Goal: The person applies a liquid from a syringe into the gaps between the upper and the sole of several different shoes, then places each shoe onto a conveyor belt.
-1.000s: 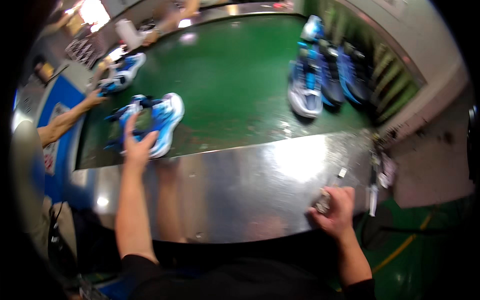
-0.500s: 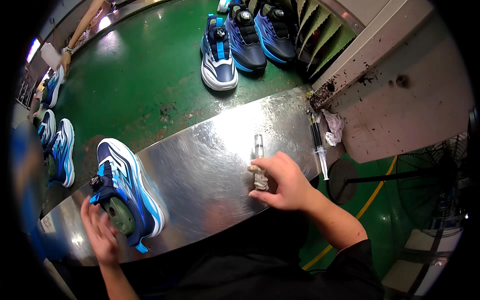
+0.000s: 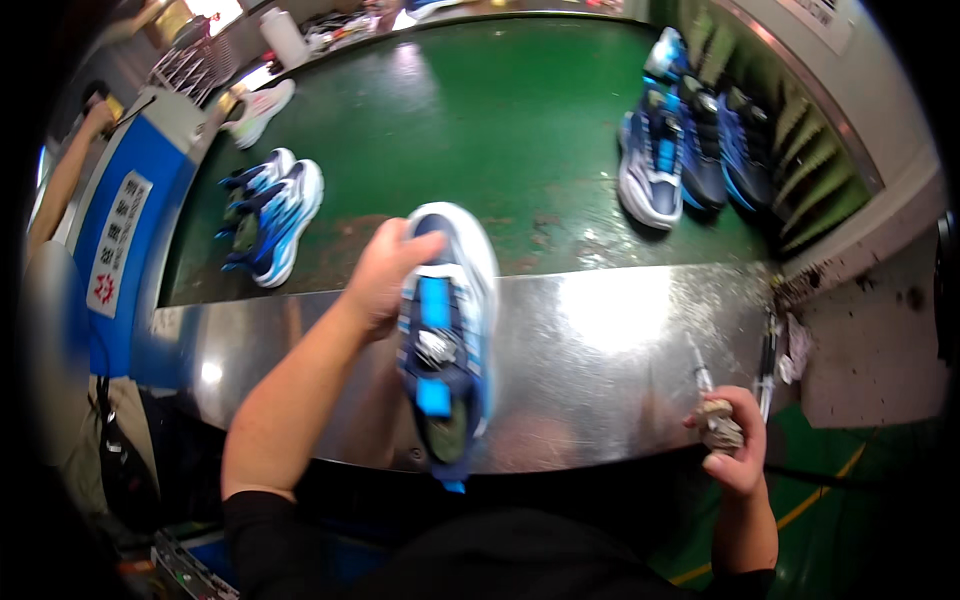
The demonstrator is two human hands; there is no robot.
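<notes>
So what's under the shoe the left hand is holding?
The steel table lies under the shoe. The left hand grips its side; the sole and the patch beneath are hidden.

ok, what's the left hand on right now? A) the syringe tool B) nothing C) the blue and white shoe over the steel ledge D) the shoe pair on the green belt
C: the left hand grips the shoe by its side over the steel ledge; the right hand holds the syringe tool.

A white rectangular label (image 3: 117, 243) with red marks sits on the blue machine side (image 3: 140, 160) at the left, and 1 white sign (image 3: 826, 10) hangs top right
</notes>
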